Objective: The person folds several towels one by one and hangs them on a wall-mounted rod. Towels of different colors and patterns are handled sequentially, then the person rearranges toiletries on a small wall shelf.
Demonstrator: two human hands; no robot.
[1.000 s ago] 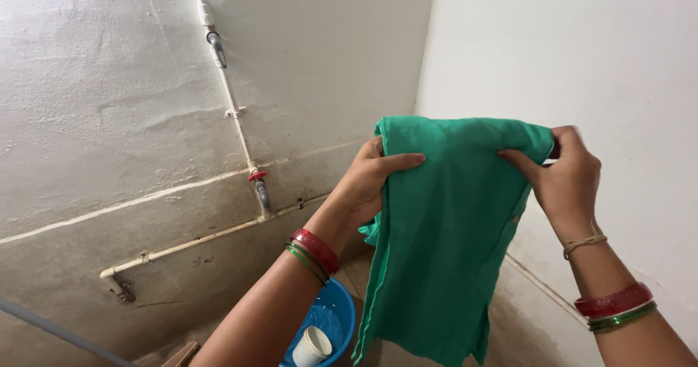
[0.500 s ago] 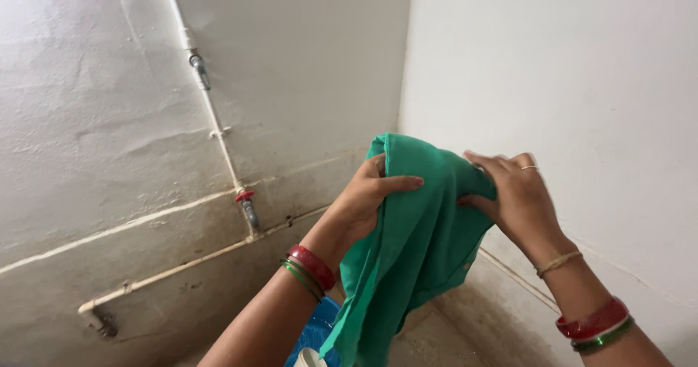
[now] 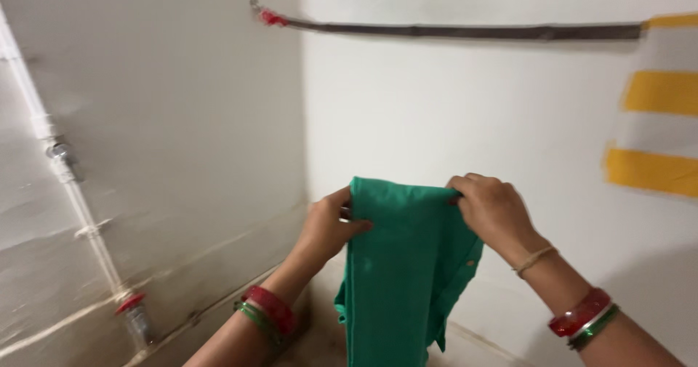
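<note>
Soft green cloth hangs folded in the wall corner — left hand pinches its top edge, right hand grips the other corner (knuckles curled) — under a dark rod.

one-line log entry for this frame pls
left hand: grips green cloth top left edge | right hand: grips top right edge | cloth: hanging, folded | above: dark rod on wall
</note>
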